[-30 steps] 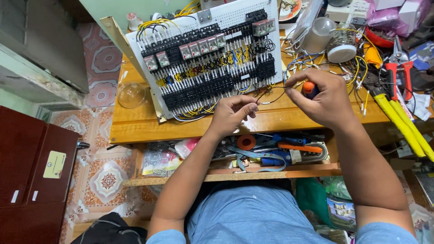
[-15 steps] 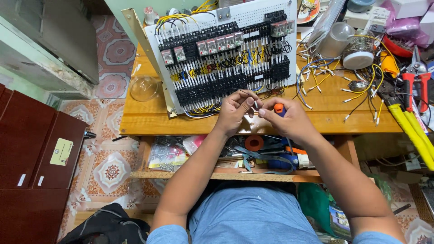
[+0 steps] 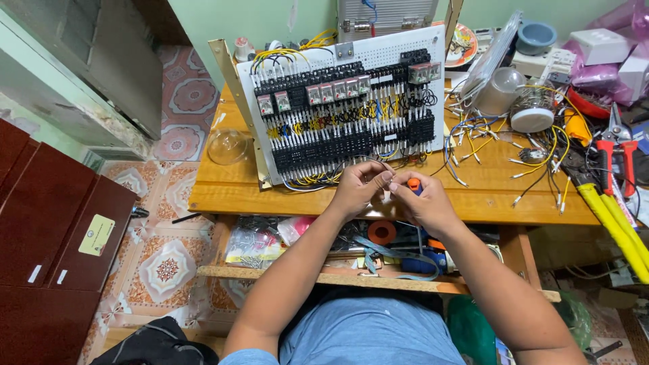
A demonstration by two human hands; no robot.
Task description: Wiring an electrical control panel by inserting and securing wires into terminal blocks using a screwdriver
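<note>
Both hands meet just over the front edge of the wooden surface (image 3: 223, 192), directly below the lower edge of the tilted white wiring panel (image 3: 341, 108). The left hand (image 3: 357, 189) is curled, its thumb and forefinger pinched together on what looks like a thin wire end; the wire itself is too fine to follow, so where it runs cannot be told. The right hand (image 3: 426, 206) is closed around a small screwdriver with an orange handle (image 3: 414, 184), only the top of the handle showing above the fingers. The shaft is hidden, so its exact line cannot be told, though the handle tip leans toward the left hand and the panel.

The relation that matters: the two hands touch at the fingertips, the pinched piece lying just to the left of the screwdriver and both sitting just short of the panel's bottom row of black terminal blocks (image 3: 351, 145), which lie up and slightly left from the hands. The left hand is the nearer one to those blocks.

Loose yellow and blue wires (image 3: 497, 145) sprawl toward the right edge, near a red-handled cutter (image 3: 614, 152). A clear dome lid (image 3: 228, 145) sits near the left edge
</note>
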